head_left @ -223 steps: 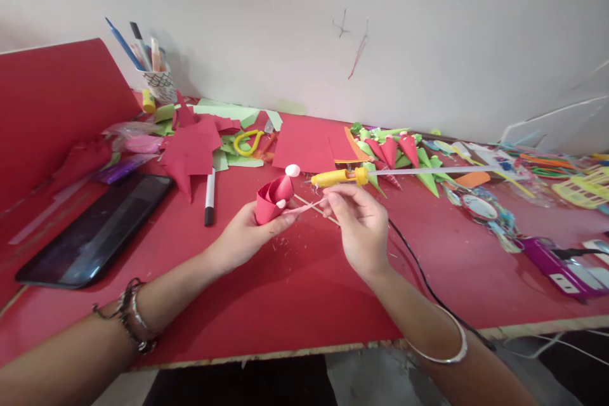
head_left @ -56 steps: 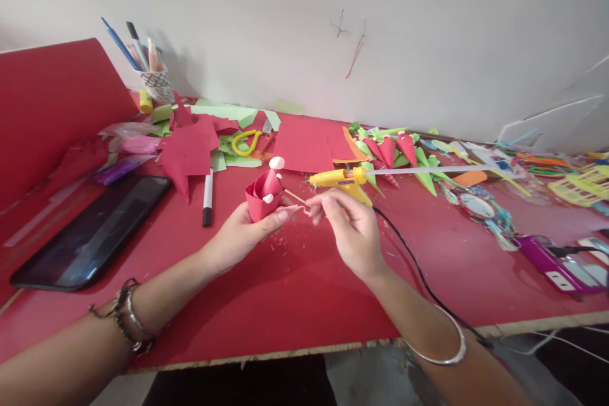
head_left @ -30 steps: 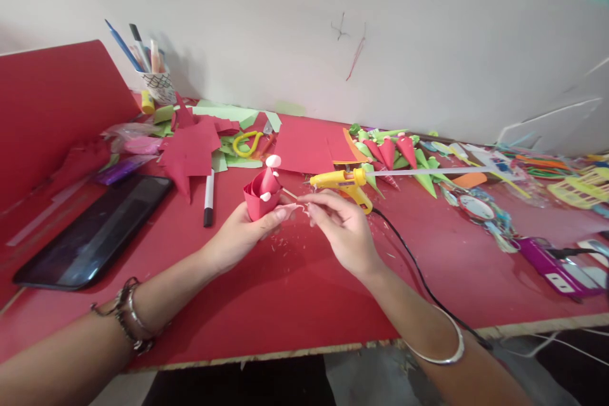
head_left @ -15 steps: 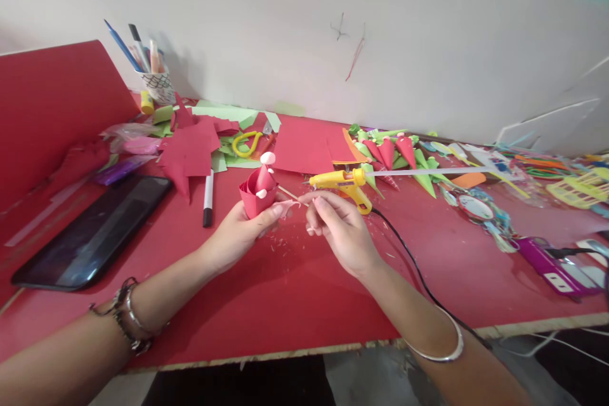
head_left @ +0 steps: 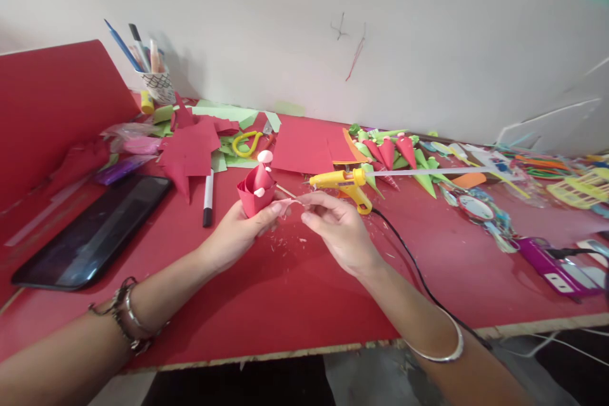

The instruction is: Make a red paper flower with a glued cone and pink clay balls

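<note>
My left hand is closed around a rolled red paper flower with small white-tipped stamens, holding it upright above the red table. A thin wooden stick runs from the flower's base toward the right. My right hand pinches a pale pink paper strip at the flower's base, fingertips close to my left thumb. A yellow glue gun lies on the table just beyond my right hand, its black cord trailing toward the front edge.
A black tablet lies at the left. A black-capped marker, red paper scraps, yellow scissors and a pen cup sit behind. Green and red paper cones pile at right, with a purple power strip.
The flower has drifted slightly left and turned in my left hand. My right hand's fingers have moved in closer to the flower's base, taking up the pink strip.
</note>
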A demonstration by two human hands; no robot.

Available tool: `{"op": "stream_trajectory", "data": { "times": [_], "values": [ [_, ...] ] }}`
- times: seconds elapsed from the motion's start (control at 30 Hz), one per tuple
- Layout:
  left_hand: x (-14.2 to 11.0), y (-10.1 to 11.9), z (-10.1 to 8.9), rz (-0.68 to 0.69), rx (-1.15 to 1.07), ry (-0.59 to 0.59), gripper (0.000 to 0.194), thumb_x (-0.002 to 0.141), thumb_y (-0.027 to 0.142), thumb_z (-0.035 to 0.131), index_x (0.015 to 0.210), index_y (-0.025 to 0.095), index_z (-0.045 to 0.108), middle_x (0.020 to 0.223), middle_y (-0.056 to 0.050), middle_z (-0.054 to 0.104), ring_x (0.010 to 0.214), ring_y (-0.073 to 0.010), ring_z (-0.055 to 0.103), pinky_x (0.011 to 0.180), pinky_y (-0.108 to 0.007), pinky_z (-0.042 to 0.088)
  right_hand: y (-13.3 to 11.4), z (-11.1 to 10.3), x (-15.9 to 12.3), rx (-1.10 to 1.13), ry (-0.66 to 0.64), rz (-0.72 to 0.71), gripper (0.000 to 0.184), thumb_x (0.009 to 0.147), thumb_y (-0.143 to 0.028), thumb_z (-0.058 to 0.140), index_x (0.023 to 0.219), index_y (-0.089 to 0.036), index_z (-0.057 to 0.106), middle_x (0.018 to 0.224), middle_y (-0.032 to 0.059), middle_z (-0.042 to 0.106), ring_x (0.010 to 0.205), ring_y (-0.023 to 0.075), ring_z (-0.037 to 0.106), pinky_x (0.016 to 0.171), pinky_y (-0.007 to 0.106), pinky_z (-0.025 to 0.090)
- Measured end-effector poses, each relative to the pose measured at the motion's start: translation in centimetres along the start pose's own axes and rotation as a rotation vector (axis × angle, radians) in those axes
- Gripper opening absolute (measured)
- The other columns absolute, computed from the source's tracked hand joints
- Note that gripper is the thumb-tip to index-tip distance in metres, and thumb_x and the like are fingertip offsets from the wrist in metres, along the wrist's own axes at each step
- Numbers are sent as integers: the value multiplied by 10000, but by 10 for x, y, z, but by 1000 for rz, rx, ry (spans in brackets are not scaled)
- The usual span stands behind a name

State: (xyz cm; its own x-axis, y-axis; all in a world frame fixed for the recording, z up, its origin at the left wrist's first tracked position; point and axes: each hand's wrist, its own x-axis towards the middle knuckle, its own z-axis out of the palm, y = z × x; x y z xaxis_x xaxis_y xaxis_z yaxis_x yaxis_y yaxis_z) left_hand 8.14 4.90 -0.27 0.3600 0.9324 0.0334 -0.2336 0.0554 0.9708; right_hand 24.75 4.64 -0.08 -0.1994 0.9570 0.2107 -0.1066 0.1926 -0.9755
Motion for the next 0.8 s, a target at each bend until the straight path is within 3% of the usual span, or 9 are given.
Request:
{"op": "stream_trajectory", "data": {
  "times": [0.3, 0.43, 0.6, 0.8],
  "values": [
    [0, -1, -1, -20, 11, 4, 142, 791, 315, 548, 800, 174, 560, 657, 46, 399, 501, -53, 275, 501, -205, 278, -2, 0, 0, 48, -11, 37, 70, 760, -201, 572, 788, -221, 633, 648, -41, 604, 573, 55, 550, 578, 198, 478],
    [0, -2, -1, -32, 19, 17, 164, 776, 331, 563, 809, 171, 577, 681, 37, 415, 519, -57, 289, 502, -205, 277, -2, 1, 0, 124, -34, 56, 23, 760, -202, 577, 767, -209, 598, 654, -42, 622, 574, 58, 579, 587, 199, 500],
    [0, -2, 0, -36, 49, -16, 183, 777, 350, 562, 804, 170, 583, 692, 31, 442, 522, -54, 300, 484, -192, 271, -4, 3, 1, 78, 7, 6, 93, 723, -145, 604, 777, -215, 632, 687, -41, 624, 642, 63, 596, 648, 196, 511],
    [-2, 1, 2, -2, 122, -33, 172, 769, 344, 574, 836, 189, 609, 807, 1, 568, 708, -100, 496, 637, -210, 390, -6, 3, 0, 87, 42, -32, 94, 741, -156, 590, 790, -224, 633, 733, -33, 641, 684, 87, 623, 684, 231, 534]
  ]
}}
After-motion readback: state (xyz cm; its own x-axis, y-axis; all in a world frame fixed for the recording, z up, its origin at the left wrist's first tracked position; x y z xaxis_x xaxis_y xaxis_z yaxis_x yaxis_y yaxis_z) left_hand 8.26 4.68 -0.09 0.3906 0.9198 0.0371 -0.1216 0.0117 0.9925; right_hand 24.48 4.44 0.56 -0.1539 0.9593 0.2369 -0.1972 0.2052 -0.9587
